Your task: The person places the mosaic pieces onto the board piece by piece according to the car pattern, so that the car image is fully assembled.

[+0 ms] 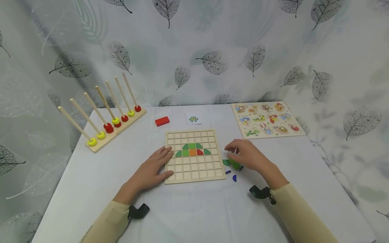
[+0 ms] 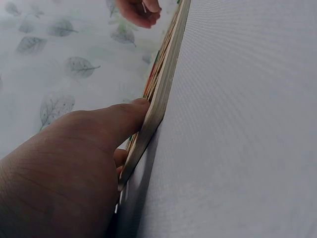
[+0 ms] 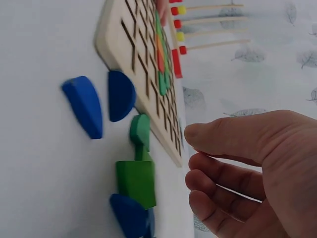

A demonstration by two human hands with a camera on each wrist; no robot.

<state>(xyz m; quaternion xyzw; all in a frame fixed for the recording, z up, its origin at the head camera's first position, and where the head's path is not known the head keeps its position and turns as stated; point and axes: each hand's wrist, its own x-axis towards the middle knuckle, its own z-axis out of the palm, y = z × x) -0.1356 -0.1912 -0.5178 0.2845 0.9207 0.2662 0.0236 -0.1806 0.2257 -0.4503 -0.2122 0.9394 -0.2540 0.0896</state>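
- Wooden grid board (image 1: 193, 175) lies flat on the white-covered desk (image 1: 182, 216); we take it as our landmark.
- Done, by our judgement: two adjoining rows of coloured pieces (image 1: 192, 152), green with one orange and one red, sit in cells around the board's middle, together forming a dome.
- Left over, we judge: green blocks (image 1: 234, 164) and blue pieces (image 1: 234, 178) lie loose beside the board's right edge, outside the cells.
- Left hand (image 1: 149, 171): rests fingers and thumb along the board's left edge; we find nothing grasped.
- Right hand (image 1: 247, 153): hangs right of the board, near the green blocks, fingers loosely bent, gripping nothing we can see.
- Picture card (image 1: 193, 118), beyond the board's far edge: details too small for us to verify.
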